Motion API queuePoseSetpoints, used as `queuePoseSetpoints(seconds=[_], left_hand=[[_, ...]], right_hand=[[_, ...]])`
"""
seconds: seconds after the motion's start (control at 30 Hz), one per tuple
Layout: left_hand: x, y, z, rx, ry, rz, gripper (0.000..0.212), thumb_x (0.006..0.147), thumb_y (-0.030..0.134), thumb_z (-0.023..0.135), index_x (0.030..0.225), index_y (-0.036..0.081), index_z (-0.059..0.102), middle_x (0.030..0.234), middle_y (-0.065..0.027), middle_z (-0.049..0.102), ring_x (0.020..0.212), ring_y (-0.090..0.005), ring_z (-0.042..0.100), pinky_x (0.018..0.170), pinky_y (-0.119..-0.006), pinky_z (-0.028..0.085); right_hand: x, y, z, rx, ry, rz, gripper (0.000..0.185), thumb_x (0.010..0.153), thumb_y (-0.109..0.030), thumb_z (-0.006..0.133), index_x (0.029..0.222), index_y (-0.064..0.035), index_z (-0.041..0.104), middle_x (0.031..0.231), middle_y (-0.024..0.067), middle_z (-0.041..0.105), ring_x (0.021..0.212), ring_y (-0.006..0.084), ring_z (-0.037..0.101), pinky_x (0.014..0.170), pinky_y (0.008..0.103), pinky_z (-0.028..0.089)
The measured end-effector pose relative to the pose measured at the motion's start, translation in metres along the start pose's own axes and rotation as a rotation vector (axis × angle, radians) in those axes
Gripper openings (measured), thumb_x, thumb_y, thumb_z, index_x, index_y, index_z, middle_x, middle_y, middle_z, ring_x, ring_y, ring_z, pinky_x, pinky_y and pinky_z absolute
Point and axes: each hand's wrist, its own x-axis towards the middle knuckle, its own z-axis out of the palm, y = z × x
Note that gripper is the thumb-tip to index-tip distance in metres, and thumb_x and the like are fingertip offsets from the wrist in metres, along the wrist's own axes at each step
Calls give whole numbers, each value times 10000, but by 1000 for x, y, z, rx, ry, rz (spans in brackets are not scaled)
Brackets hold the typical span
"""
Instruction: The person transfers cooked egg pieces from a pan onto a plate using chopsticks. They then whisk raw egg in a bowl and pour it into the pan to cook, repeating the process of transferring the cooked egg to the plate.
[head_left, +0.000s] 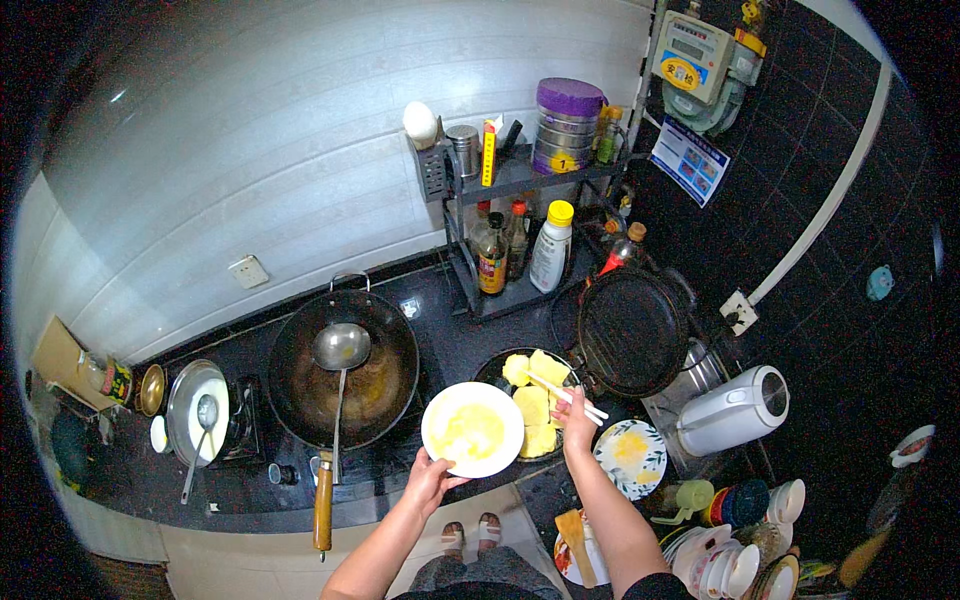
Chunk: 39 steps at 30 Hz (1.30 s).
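My left hand (433, 481) grips the near rim of a white plate (514, 420), whose inside is smeared with yellow liquid or residue. White chopsticks (574, 396) are in my right hand (576, 424), their tips at the yellow food pieces (532, 405). Those pieces lie in a round black electric griddle (491, 369), partly hidden by the plate. The griddle's dark lid (634, 330) stands raised behind it. Just right of my right wrist is a leaf-patterned plate (652, 465) with yellow residue on it.
A wok (289, 375) with a metal ladle (342, 349) sits at left, its wooden handle (322, 510) jutting past the counter edge. A seasoning rack (517, 180) stands behind. A white kettle (727, 412), a wooden spatula (576, 544) and stacked bowls (720, 570) are at right.
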Motion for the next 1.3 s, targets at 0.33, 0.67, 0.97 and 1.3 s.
queuePoseSetpoints(seconds=[0.33,0.67,0.97,1.3], left_hand=[[-12,0,-5,-5,-8,26,494,739,-55,456,1191,42,281,1133,-167,468,928,-299,570,662,-404,552],[-27,1,-9,-5,60,22,557,719,-31,489,1237,48,300,1133,-144,496,902,-264,590,616,-348,568],[-37,4,-13,34,15,10,532,726,-41,475,1216,35,283,1132,-169,471,906,-288,581,639,-375,562],[-50,-1,-12,71,-59,-38,527,728,-40,460,1219,33,284,1154,-177,456,974,-312,545,701,-410,545]], right_hand=[[-14,-14,-7,-270,-57,-151,298,894,-247,450,887,12,596,627,50,559,525,94,521,508,220,443],[-33,-26,3,-414,-136,-187,314,884,-261,464,878,13,618,638,45,580,538,86,508,525,218,430],[-32,-22,1,-321,-132,-165,334,891,-274,451,910,25,600,647,58,570,548,95,514,565,227,450],[-76,-70,-50,83,-33,-67,401,891,-318,436,985,53,556,679,51,532,568,91,495,595,258,488]])
